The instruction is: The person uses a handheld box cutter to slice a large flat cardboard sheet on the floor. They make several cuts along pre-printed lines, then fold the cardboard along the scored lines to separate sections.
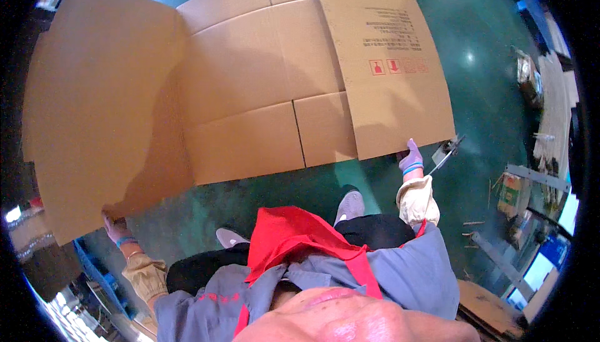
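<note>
A large unfolded cardboard box (244, 86) stretches in front of me, with crease lines, cut flaps and printed red handling marks on its right panel. Its left panel is tilted up from the middle part. My left hand (115, 226) is closed on the near edge of that left panel, its fingers partly hidden. At the near right corner, my right hand (410, 157), in a lilac glove with a blue band, is closed on the edge, with the thumb on top and the other fingers hidden beneath. Beside it is a metal tool (446, 150) whose kind I cannot make out.
Green floor (487, 117) lies under the cardboard. My shoes (350, 207) are close to its near edge. To the right are stacked flat sheets (551, 117), grey metal bars (500, 261) and a small carton (512, 196). A blue frame (100, 273) stands at the lower left.
</note>
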`<state>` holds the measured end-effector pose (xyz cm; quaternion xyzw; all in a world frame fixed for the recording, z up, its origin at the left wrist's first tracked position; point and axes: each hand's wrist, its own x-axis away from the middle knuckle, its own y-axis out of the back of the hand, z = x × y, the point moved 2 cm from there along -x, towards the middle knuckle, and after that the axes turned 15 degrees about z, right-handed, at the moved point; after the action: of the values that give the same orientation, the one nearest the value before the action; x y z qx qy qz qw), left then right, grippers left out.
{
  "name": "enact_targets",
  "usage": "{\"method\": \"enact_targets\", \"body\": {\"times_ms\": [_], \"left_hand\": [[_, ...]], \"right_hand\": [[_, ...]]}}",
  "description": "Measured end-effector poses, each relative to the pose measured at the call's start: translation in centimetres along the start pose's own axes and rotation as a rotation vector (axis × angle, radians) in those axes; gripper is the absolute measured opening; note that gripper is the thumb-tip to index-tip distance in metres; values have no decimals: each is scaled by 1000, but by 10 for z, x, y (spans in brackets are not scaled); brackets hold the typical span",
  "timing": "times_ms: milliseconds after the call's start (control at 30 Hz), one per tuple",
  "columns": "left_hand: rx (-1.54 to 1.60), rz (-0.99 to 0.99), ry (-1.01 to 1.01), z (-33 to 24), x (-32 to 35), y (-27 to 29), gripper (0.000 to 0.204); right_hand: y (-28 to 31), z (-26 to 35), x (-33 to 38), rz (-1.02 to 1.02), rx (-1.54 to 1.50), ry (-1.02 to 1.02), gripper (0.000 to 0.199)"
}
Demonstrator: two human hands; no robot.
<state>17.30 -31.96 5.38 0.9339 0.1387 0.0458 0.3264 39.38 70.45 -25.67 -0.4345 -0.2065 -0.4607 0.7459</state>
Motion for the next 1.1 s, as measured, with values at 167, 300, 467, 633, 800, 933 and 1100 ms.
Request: {"method": "enact_targets", "body": {"times_ms": [167, 300, 467, 633, 800, 933, 1100], "left_hand": [[273, -30, 21, -22, 4, -8, 43], [615, -164, 189, -58, 19, -61, 43], [597, -183, 180, -71, 22, -65, 42], [522, -96, 94, -51, 18, -63, 42], [-296, -80, 0, -27, 15, -30, 43], [446, -113, 60, -36, 13, -43, 43], [644, -172, 125, -58, 20, -56, 44]], "right_hand": [[-2, -3, 0, -4, 22, 9, 29], [5, 10, 4, -5, 78, 17, 30], [12, 7, -2, -19, 134, -1, 29], [23, 11, -8, 20, 138, 36, 28], [16, 3, -6, -9, 159, 12, 29], [18, 3, -8, 2, 126, 22, 29], [19, 1, -10, -10, 42, 32, 28]]}}
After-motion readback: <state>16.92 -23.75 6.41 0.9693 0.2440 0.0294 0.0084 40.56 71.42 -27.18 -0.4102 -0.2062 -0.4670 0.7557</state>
